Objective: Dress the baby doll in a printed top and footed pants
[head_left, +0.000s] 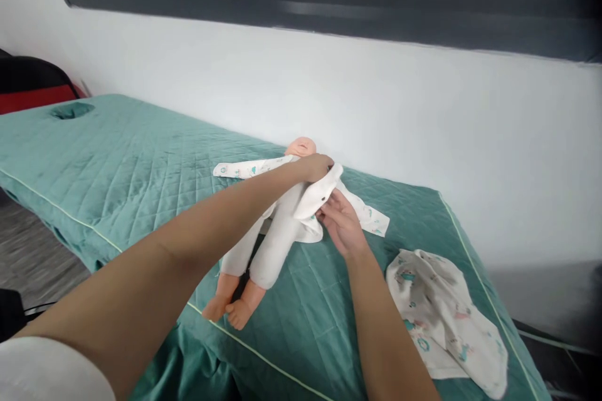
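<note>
A baby doll (275, 257) lies on its back on the green quilted bed cover, its head by the wall and its bare feet toward me. Beneath and around its upper body is a white printed baby shirt (364, 208), sleeves spread to both sides. My left hand (318, 167) reaches across the doll's chest, closed on the upper part of the shirt's front flap; its fingertips are partly hidden. Lower on the same raised flap, my right hand (342, 219) pinches the edge near a small dark snap. My left arm covers part of the doll's torso.
A crumpled white printed garment (446, 319) rests on the green bed cover (136, 163) at the right. Behind the bed rise a white wall (423, 125) and a dark window frame (329, 9). A black and red object (35, 84) stands at far left.
</note>
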Motion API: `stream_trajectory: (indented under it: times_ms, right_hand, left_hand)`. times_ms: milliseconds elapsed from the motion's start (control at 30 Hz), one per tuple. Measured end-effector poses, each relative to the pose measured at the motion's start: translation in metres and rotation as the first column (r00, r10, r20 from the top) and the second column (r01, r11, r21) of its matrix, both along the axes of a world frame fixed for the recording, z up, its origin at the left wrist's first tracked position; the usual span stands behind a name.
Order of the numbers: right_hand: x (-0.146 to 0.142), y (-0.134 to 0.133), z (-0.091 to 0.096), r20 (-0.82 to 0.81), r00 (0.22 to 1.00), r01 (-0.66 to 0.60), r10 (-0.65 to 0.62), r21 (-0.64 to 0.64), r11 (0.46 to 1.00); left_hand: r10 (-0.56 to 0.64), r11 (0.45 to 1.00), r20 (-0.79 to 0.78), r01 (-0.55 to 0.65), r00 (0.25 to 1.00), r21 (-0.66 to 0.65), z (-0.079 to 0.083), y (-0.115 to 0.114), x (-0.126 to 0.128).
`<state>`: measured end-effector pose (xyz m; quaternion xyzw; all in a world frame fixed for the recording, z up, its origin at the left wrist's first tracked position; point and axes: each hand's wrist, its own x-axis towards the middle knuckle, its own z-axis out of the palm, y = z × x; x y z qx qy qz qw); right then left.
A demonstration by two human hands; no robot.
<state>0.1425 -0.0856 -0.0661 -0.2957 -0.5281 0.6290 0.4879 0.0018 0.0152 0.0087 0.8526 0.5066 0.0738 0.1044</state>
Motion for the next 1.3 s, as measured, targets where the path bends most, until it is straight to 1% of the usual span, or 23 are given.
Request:
stream_trajectory:
  times_ms: [67, 133, 167, 233, 267, 333, 433, 500, 567, 667, 733, 767, 833, 900, 967, 1000, 1033, 1100, 1200, 1233, 1300]
  right_hand:
    - [-0.003, -0.002, 0.000, 0.042, 0.999, -0.027, 0.026, 0.020, 0.999]
    - [-0.004, -0.004, 0.001, 0.061, 0.997, -0.053, 0.051, 0.031, 0.998]
    - [-0.004, -0.005, 0.001, 0.063, 0.996, -0.067, 0.065, 0.026, 0.997]
    - [-0.004, -0.007, 0.000, 0.059, 0.994, -0.089, 0.089, 0.002, 0.996]
    - [-0.003, -0.008, -0.001, 0.057, 0.993, -0.104, 0.104, -0.011, 0.995]
    - [-0.001, -0.009, -0.002, 0.051, 0.989, -0.140, 0.141, -0.027, 0.990]
    - [0.000, -0.010, -0.001, 0.046, 0.981, -0.190, 0.191, -0.018, 0.982]
    - [0.001, -0.011, 0.002, 0.067, 0.972, -0.226, 0.225, 0.010, 0.974]
    - [0.002, -0.011, 0.006, 0.107, 0.959, -0.269, 0.263, 0.044, 0.962]
    - [0.002, -0.012, 0.011, 0.150, 0.945, -0.304, 0.291, 0.077, 0.949]
    - [0.002, -0.012, 0.011, 0.147, 0.946, -0.303, 0.288, 0.087, 0.949]
    - [0.001, -0.012, 0.011, 0.142, 0.948, -0.299, 0.285, 0.089, 0.950]
    - [0.001, -0.011, 0.008, 0.134, 0.951, -0.290, 0.278, 0.083, 0.953]
    - [0.001, -0.010, 0.005, 0.131, 0.956, -0.272, 0.261, 0.070, 0.960]
    - [0.002, -0.009, 0.002, 0.139, 0.960, -0.254, 0.244, 0.056, 0.966]
    - [0.002, -0.009, 0.001, 0.147, 0.960, -0.248, 0.238, 0.051, 0.968]
    - [0.003, -0.009, 0.000, 0.158, 0.959, -0.245, 0.235, 0.047, 0.968]
    - [0.003, -0.008, -0.003, 0.184, 0.959, -0.229, 0.217, 0.048, 0.972]
    - [0.001, -0.007, -0.009, 0.234, 0.968, -0.121, 0.093, 0.106, 0.987]
    - [0.000, -0.006, -0.010, 0.262, 0.964, -0.076, 0.035, 0.147, 0.986]
    - [-0.003, -0.007, -0.012, 0.321, 0.945, -0.023, -0.058, 0.243, 0.970]
  left_hand:
    - [0.019, 0.999, 0.081, -0.017, 0.996, -0.034, 0.004, 0.001, -0.008]
    - [0.000, 0.987, 0.157, 0.025, 0.988, -0.159, 0.008, 0.000, -0.014]
    - [-0.023, 0.969, 0.171, 0.063, 0.985, -0.237, 0.010, -0.001, -0.016]
    - [-0.075, 0.934, 0.129, 0.115, 0.989, -0.339, 0.014, -0.004, -0.017]
    - [-0.099, 0.931, 0.075, 0.119, 0.992, -0.345, 0.016, -0.006, -0.016]
    - [-0.129, 0.945, -0.023, 0.116, 0.991, -0.305, 0.020, -0.011, -0.011]
    - [-0.148, 0.958, -0.074, 0.124, 0.986, -0.257, 0.021, -0.017, -0.006]
    - [-0.083, 0.976, -0.056, 0.070, 0.995, -0.207, 0.020, -0.019, -0.006]
    - [0.035, 0.991, -0.009, -0.036, 0.999, -0.130, 0.017, -0.020, -0.011]
    - [0.194, 0.981, 0.096, -0.196, 0.976, 0.015, 0.015, -0.021, -0.023]
    - [0.249, 0.960, 0.157, -0.265, 0.956, 0.089, 0.012, -0.023, -0.031]
    - [0.263, 0.954, 0.178, -0.284, 0.948, 0.100, 0.011, -0.024, -0.034]
    - [0.245, 0.963, 0.181, -0.261, 0.953, 0.072, 0.008, -0.027, -0.036]
    - [0.174, 0.981, 0.117, -0.183, 0.978, 0.067, 0.003, -0.029, -0.032]
    - [0.108, 0.986, 0.005, -0.107, 0.994, 0.127, -0.001, -0.030, -0.026]
    - [0.099, 0.982, -0.042, -0.091, 0.994, 0.163, -0.003, -0.029, -0.023]
    - [0.114, 0.978, -0.058, -0.102, 0.992, 0.184, -0.005, -0.027, -0.021]
    - [0.179, 0.970, -0.012, -0.175, 0.984, 0.168, -0.006, -0.023, -0.019]
    - [0.269, 0.955, 0.102, -0.280, 0.958, 0.102, -0.005, -0.017, -0.025]
    - [0.283, 0.947, 0.145, -0.301, 0.948, 0.115, -0.005, -0.016, -0.029]
    - [0.290, 0.919, 0.242, -0.340, 0.926, 0.200, -0.005, -0.016, -0.038]
